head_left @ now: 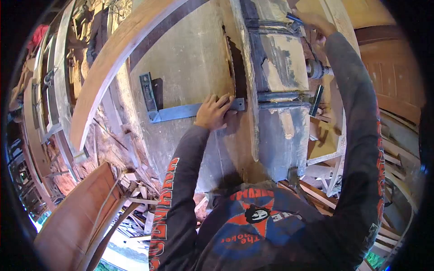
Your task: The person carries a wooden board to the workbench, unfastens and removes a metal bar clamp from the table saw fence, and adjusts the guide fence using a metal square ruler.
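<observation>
Benchtop (185,58): L hand (214,112) on sq. (176,113)

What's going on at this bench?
One person is working at a worn wooden table. Their left hand lies over one arm of a metal square, flat on the tabletop. The right hand reaches to the table's far right; its grip is unclear. A curved wooden piece is at the left.
</observation>
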### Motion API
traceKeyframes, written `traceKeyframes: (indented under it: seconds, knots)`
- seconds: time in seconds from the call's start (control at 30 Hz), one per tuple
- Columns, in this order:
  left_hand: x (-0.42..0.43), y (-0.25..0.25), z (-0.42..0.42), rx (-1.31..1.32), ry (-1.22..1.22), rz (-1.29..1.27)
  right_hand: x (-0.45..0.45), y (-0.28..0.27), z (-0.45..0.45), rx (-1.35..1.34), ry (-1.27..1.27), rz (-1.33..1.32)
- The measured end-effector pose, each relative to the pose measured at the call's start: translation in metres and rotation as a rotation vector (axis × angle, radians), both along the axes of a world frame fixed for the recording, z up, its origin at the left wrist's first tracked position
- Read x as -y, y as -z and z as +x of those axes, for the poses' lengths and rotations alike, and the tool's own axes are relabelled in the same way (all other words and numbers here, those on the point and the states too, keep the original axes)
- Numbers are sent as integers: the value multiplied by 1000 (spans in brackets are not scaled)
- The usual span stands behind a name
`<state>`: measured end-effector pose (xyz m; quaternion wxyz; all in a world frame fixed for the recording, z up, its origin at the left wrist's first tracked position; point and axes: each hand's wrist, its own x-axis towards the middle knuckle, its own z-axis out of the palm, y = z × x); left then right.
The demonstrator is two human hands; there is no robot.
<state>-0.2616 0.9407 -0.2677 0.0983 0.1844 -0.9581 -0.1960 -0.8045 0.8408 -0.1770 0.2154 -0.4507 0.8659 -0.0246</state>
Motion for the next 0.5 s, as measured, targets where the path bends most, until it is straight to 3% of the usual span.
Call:
traceKeyframes:
  seconds: [0.17,0.3,0.37,0.4,0.47,0.5]
  knots:
    - [0,9,0,-7,2,-15,-22,-7,-3,492,99,-172]
    - [2,11,0,-19,27,-29,-4,-24,24,207,-564,-129]
    - [2,10,0,-35,23,-8,3,22,37,893,271,-452]
    - [2,11,0,-50,14,9,1,17,29,892,274,-452]
    - [1,17,-2,-96,-6,2,-6,4,11,769,-316,-322]
    - [-1,20,-2,-144,-29,-4,-7,8,20,771,-314,-319]
